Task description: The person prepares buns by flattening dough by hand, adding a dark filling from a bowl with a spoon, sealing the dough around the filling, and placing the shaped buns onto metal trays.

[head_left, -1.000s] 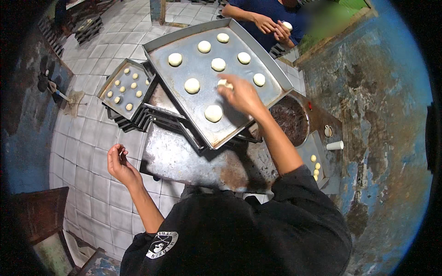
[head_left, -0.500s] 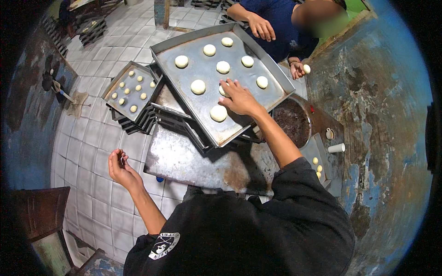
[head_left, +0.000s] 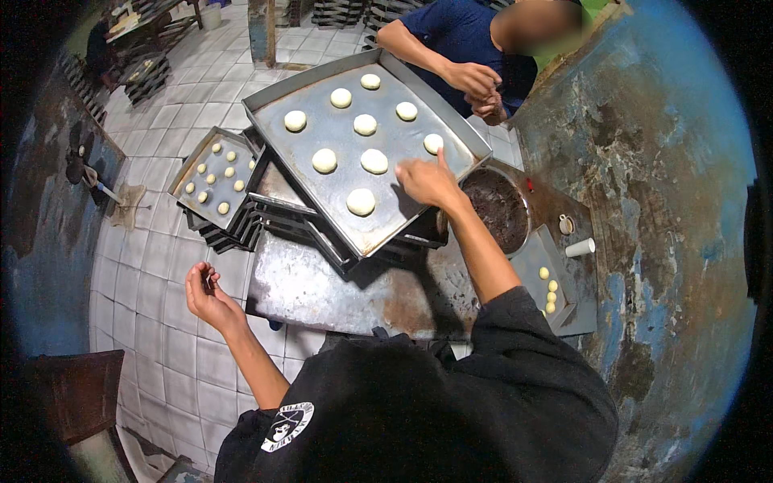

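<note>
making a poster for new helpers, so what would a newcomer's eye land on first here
Probably the big metal tray in the upper middle, with nine pale dough-like rounds spaced across it and the wearer's right hand over its right side. Next, perhaps, the person in dark blue beyond the tray, at upper right, and the dark, crumbly mass in a round container just right of the tray.

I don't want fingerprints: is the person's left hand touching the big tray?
Apart: the head view shows floor tiles and tabletop in the gap between the left hand and the big tray.
</note>
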Tool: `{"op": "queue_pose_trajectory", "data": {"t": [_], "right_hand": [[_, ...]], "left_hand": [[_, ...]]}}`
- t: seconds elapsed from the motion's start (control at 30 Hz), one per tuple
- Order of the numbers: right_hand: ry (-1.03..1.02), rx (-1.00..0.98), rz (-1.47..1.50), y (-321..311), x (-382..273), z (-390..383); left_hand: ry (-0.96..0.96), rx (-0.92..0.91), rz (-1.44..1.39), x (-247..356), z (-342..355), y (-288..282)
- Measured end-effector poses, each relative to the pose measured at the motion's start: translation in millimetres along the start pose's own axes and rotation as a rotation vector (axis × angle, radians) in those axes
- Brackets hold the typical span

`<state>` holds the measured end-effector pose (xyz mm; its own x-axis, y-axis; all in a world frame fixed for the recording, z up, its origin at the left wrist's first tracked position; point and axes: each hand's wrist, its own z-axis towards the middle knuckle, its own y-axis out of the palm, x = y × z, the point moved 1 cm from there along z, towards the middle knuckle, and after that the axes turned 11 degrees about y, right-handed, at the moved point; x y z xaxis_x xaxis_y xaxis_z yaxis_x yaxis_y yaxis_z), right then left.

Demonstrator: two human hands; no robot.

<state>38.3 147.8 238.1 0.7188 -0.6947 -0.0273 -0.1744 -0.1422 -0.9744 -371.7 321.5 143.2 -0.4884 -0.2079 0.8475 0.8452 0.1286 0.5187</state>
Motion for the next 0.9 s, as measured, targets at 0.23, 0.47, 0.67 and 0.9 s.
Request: {"op": "queue_pose_trajectory", "data": {"t": [0.23,0.47,0.67,0.9], "right_hand": [[-0.036,0.286,0.177,14,7,-42],[0.056,0.474,0.892,46,30,-185],[0.366,0.333,0.869,181,119,-275],[0.615,0.216,0.942,238,231,-352]], "left_hand": [[-0.071,-0.046,-0.014,-11,-9,12],[-0.119,-0.165,0.062,-14,-35,33],[-0.154,-0.304,0.094,-31,-66,58],[0.027,-0.389,0.148,-34,-100,72]]}}
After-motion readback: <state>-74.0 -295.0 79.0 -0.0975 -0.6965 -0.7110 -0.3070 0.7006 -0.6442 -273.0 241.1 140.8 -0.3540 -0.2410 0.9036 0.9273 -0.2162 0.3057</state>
